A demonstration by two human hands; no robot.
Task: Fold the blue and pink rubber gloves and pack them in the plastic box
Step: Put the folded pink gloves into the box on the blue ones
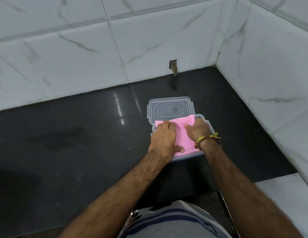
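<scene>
The pink glove (181, 134), folded flat with soft creases, fills the clear plastic box (187, 156) right of the frame's centre on the black counter (81, 143). The left hand (164, 140) presses on it palm down with fingers together, and the right hand (198, 130) pins its right side with bent fingers. The lid (170, 108) lies just behind the box.

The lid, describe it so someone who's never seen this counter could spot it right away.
On the black counter, near the corner of the tiled walls, sits a clear box with both hands pressing pink material into it. The lid lies flat just behind the box, toward the back wall: clear, empty, with an embossed octagonal panel.
</scene>
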